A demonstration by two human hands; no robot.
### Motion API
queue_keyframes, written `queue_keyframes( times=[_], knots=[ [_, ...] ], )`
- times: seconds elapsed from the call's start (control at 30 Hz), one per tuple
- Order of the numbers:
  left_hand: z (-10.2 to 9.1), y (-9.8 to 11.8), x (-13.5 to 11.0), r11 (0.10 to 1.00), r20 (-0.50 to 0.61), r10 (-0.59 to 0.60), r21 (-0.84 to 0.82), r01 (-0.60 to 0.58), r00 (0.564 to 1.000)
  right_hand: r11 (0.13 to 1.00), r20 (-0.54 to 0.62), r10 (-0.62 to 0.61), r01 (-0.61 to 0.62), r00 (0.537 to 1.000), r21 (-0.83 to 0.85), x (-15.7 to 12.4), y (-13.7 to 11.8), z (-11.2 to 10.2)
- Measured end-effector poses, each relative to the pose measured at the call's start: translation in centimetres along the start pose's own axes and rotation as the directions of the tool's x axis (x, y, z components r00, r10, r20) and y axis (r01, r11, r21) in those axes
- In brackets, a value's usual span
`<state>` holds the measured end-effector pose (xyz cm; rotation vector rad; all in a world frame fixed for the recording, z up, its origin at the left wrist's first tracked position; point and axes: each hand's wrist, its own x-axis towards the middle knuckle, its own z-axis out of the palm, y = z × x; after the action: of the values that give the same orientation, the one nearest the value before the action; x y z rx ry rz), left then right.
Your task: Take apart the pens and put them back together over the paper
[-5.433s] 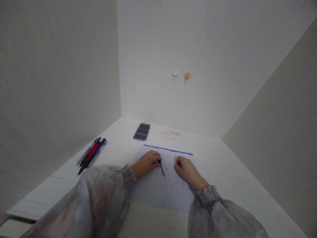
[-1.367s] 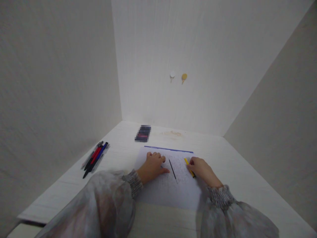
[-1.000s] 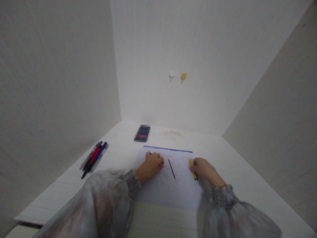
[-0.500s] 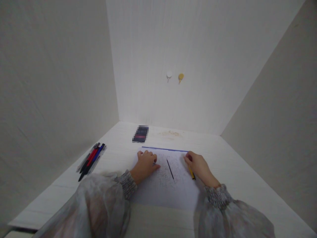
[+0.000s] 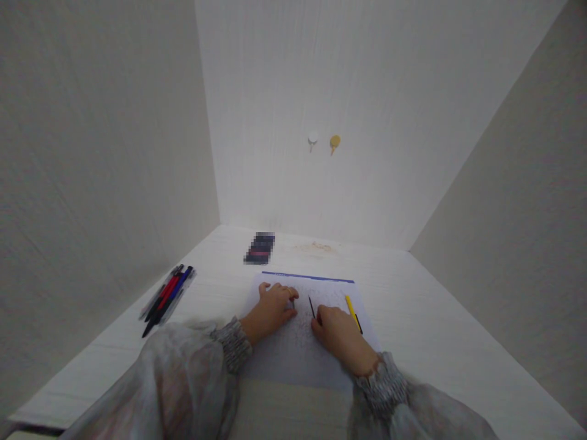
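Note:
A sheet of paper (image 5: 298,366) with a blue strip along its far edge lies under both hands. On its left half rests my left hand (image 5: 270,313), thumb and forefinger curled round a small, thin greyish piece I cannot make out. My right hand (image 5: 342,336) is closed at the near end of a thin dark pen refill (image 5: 312,305), its fingertips pinching there; the refill's lower part is hidden behind them. Just beyond that hand, a yellow pen barrel (image 5: 351,305) with a black end lies on the sheet.
Several pens (image 5: 169,296), black, red and blue, lie in a bunch on the left of the white table (image 5: 440,342). A blurred dark phone-like object (image 5: 260,249) is near the back wall. White (image 5: 313,138) and yellow (image 5: 335,142) hooks are on that wall. Walls enclose both sides.
My right hand has let go of the yellow pen barrel and moved left and nearer to me, onto the refill. The left hand has shifted slightly, its fingers curling over the small piece.

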<state>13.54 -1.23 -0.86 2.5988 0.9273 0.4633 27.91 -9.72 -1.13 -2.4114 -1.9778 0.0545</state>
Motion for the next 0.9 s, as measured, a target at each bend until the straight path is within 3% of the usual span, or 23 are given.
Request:
queue_keyframes(
  times=[0.23,0.4,0.5,0.63,0.9],
  knots=[
    [0.9,-0.9,0.4,0.998,-0.002,-0.025,-0.049,0.025,1.000,0.999,0.017,0.005,-0.006,1.000,0.041,0.0,0.4,-0.3],
    [1.3,-2.0,0.8,0.997,-0.076,-0.073,-0.006,0.073,0.994,0.985,-0.085,0.134,-0.123,0.987,0.120,1.3,3.0,-0.9],
    [1.1,-2.5,1.0,0.987,-0.140,-0.156,0.018,0.160,0.978,0.975,-0.106,0.179,-0.162,0.978,0.152,1.9,3.9,-0.7],
    [0.8,-2.5,1.0,0.963,-0.035,-0.267,0.031,0.268,0.963,0.984,-0.084,0.143,-0.132,0.986,0.124,1.9,3.3,-0.2],
    [0.7,-2.2,1.0,0.972,0.012,-0.233,-0.003,0.233,0.972,0.990,-0.021,0.134,-0.133,0.991,0.054,1.6,3.0,-0.4]
  ],
)
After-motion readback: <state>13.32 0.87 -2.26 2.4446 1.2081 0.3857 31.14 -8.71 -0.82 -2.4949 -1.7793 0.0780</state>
